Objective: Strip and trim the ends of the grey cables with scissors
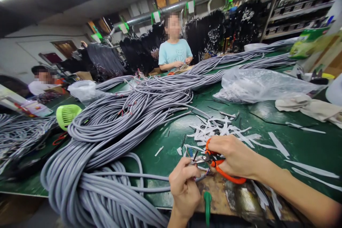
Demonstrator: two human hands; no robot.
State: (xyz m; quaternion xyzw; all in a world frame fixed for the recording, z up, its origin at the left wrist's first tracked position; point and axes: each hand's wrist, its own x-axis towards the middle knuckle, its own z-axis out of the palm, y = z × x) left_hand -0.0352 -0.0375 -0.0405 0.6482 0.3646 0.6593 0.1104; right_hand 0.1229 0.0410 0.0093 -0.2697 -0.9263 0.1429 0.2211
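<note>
My left hand [185, 187] is closed around the end of a grey cable [149, 176], where thin coloured wires [207, 172] stick out past the fingers. In my right hand [227, 153] are orange-handled scissors [231, 177], gripped by the loops. Their metal blades reach to the left hand's fingertips, by the wires; I cannot tell whether they touch them. Just beyond the hands lies a heap of white paper-like strips [221, 130]. Large coils of grey cable [107, 114] spread to the left of my hands.
The green table [160, 164] also bears a clear plastic bag [256, 85], a cloth glove [301, 105] and a light-green fan [66, 115]. A green handle [207, 203] stands at the near edge. One person [175, 51] works across the table, another [41, 83] at far left.
</note>
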